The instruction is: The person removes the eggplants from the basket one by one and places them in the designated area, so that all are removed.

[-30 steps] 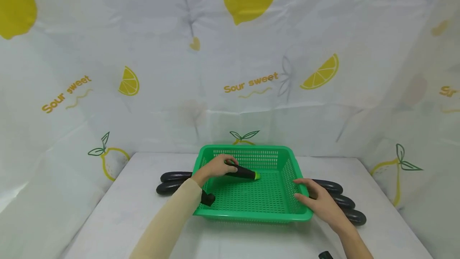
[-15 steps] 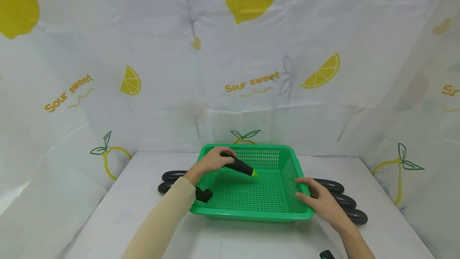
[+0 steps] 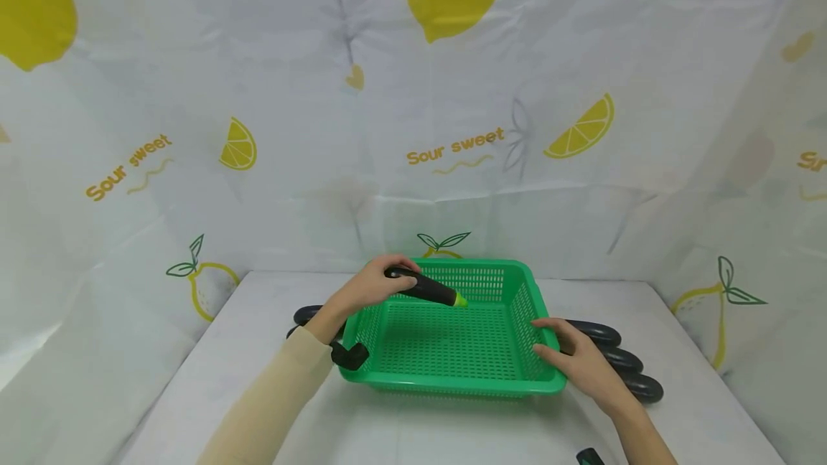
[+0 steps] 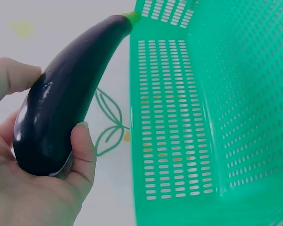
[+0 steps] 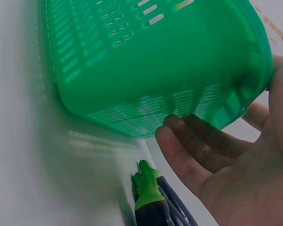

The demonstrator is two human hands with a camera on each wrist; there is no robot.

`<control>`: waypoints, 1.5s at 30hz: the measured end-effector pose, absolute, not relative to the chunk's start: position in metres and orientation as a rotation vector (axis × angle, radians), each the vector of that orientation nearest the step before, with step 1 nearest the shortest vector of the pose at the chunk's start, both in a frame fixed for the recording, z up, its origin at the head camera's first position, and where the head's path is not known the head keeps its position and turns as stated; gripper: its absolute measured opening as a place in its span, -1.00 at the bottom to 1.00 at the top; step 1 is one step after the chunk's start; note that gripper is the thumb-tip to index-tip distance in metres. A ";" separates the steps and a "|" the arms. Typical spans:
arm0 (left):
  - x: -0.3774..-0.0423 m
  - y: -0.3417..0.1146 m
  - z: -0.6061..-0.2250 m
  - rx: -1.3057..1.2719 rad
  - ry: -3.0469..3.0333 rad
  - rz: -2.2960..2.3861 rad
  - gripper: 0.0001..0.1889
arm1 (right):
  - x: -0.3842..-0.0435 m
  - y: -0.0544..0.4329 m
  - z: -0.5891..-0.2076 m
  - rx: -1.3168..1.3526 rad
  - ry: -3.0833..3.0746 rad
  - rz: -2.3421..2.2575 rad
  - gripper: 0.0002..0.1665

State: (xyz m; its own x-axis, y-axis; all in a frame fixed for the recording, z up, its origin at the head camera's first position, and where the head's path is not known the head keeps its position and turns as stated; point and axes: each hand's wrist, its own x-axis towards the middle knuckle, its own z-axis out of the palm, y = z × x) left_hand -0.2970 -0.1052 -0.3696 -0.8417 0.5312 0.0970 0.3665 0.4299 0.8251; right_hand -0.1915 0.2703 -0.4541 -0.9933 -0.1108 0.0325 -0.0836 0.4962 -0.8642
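Observation:
My left hand (image 3: 368, 287) grips a dark purple eggplant (image 3: 426, 288) by its rounded end. The green stem tip points right, above the green plastic basket (image 3: 452, 385). In the left wrist view the eggplant (image 4: 66, 94) lies between thumb and curled fingers, beside the basket's slotted wall (image 4: 167, 117). My right hand (image 3: 584, 364) holds the basket's right rim. The right wrist view has those fingers (image 5: 188, 162) against the outside of the basket wall, with the thumb mostly hidden behind the rim. No eggplant shows inside the basket in the head view.
Left of the basket lie eggplants (image 3: 306, 314), partly hidden by my left arm. Three more eggplants (image 3: 642, 387) lie to the right, beside my right hand. A dark device (image 3: 349, 357) sits at my left wrist. A lemon-printed sheet (image 3: 310, 199) hangs behind the white table (image 3: 400, 429).
My left hand has lifted the eggplant up from within the basket and moved slightly left with it. The right hand has stayed on the basket's rim.

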 end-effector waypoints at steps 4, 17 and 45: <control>-0.288 -0.111 -0.367 0.825 2.506 1.399 -0.64 | -0.192 0.270 -0.454 -0.182 2.693 -1.551 -0.34; -0.272 -0.149 -0.372 0.731 2.589 1.514 -0.70 | -0.194 0.275 -0.455 -0.190 2.717 -1.493 -0.35; -0.241 -0.246 -0.392 0.405 2.800 1.749 -0.60 | -0.192 0.275 -0.454 -0.175 2.713 -1.491 -0.36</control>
